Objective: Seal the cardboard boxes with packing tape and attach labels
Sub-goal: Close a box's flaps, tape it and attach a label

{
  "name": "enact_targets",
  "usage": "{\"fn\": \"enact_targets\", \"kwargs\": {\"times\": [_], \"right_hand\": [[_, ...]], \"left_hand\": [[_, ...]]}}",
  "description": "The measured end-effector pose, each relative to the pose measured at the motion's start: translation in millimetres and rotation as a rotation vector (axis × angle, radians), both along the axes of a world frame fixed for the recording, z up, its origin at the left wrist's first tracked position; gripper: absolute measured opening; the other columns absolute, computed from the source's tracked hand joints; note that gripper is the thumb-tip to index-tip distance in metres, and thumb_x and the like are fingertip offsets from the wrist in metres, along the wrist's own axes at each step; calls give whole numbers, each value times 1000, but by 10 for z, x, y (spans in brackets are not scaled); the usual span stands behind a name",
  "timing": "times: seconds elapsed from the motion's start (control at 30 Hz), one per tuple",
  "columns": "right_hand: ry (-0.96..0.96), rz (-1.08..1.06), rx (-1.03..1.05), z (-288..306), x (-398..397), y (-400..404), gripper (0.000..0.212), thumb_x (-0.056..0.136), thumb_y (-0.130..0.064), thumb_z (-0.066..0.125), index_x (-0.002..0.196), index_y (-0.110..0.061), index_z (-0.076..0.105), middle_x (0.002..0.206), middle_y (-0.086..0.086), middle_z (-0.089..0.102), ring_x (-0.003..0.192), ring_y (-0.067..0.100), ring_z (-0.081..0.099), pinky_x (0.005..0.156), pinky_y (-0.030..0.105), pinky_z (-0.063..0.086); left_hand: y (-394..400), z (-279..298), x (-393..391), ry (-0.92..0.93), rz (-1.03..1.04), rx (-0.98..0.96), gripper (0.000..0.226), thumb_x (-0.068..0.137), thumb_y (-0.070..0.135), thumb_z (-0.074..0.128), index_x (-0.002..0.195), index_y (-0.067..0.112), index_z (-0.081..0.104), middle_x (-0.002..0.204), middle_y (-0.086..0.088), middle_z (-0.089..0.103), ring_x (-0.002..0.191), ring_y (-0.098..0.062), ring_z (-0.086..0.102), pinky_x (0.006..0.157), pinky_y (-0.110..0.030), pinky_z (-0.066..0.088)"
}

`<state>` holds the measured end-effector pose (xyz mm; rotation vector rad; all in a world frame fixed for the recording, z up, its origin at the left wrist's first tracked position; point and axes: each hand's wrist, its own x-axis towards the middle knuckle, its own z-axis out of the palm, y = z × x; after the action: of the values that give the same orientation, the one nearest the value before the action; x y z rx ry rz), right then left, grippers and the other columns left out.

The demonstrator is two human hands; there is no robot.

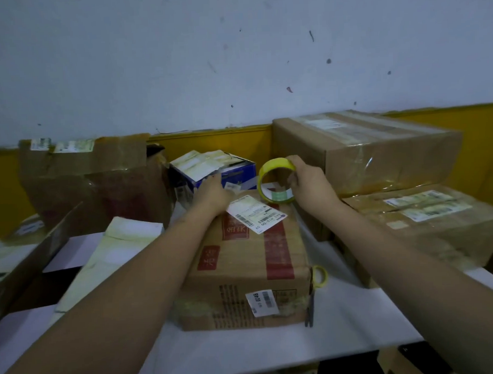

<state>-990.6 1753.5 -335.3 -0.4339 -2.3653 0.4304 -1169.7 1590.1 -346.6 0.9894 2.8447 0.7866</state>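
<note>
Five cardboard boxes stand on the white tabletop (345, 332): the center box (248, 260) with red printing, two taped boxes (379, 150) stacked at right, a torn box (89, 179) at left and a small blue-sided box (210, 168) behind, plus one pair of scissors (312, 297) touching the center box's right side. Both arms reach forward; the left hand (211, 194) lies flat, grip released, on the far edge of the center box, beside the shipping label (255, 214). The right hand (310, 181) holds its grip clenched round the yellow-cored tape roll (273, 182), upright above that box's far right corner.
</note>
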Motion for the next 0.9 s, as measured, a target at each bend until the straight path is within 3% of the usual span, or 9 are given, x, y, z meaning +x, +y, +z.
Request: {"fn": "enact_targets", "kwargs": {"times": [0.03, 0.1, 0.2, 0.4, 0.5, 0.6, 0.7, 0.9], "right_hand": [[50, 5, -53, -57, 12, -13, 34, 99, -4, 43, 131, -13, 48, 91, 12, 67, 77, 28, 64, 65, 40, 53], [117, -8, -195, -163, -9, -43, 29, 99, -9, 47, 127, -14, 53, 95, 7, 66, 82, 24, 63, 68, 32, 46], [95, -58, -397, -241, -72, -62, 20, 99, -16, 51, 116, -12, 60, 103, 7, 66, 89, 18, 57, 74, 25, 37], [-11, -27, -156, 81, 25, -51, 13, 94, -3, 46, 101, -6, 56, 98, 17, 67, 88, 34, 62, 74, 41, 52], [-73, -67, 12, 185, 71, -70, 18, 91, 0, 45, 106, -7, 52, 90, 12, 58, 83, 37, 59, 60, 38, 41], [-217, -141, 212, 221, 168, -74, 30, 89, 1, 51, 116, -12, 48, 92, 7, 43, 89, 35, 57, 62, 35, 33], [-319, -183, 245, 67, 208, -187, 36, 87, 6, 52, 118, -11, 44, 99, 11, 45, 94, 34, 55, 62, 37, 34], [-261, -205, 141, -250, 209, -162, 34, 88, 9, 47, 116, -9, 44, 97, 13, 49, 91, 38, 59, 61, 38, 33]], "left_hand": [[55, 7, 69, 7, -32, -32, 67, 99, 53, 46, 156, 20, 30, 159, -10, 36, 145, -33, 32, 118, -54, 28], [127, 8, 164, 27, -61, -109, 64, 107, 47, 27, 160, 14, 12, 168, -10, 8, 155, -30, 4, 123, -51, 7], [146, -70, 156, 65, -86, -291, 69, 104, 57, 10, 161, 20, -2, 169, -5, -6, 155, -26, -8, 124, -50, -1], [140, -101, 115, 93, -121, -396, 68, 102, 62, 4, 160, 29, -6, 169, 0, -7, 155, -26, -7, 124, -51, -1], [25, -108, 45, 110, -129, -431, 69, 101, 64, 3, 160, 31, -9, 168, 0, -8, 155, -27, -7, 124, -51, -2], [-157, -118, -51, 125, -107, -472, 69, 100, 65, 2, 159, 31, -11, 168, 0, -9, 155, -27, -7, 124, -51, -2], [-240, -125, -90, 141, -106, -481, 72, 98, 68, 3, 159, 31, -9, 168, 0, -8, 155, -27, -6, 124, -50, 0], [-244, -105, -55, 125, -98, -470, 72, 99, 69, 5, 159, 32, -7, 168, 1, -6, 155, -26, -4, 124, -49, 1]]}}
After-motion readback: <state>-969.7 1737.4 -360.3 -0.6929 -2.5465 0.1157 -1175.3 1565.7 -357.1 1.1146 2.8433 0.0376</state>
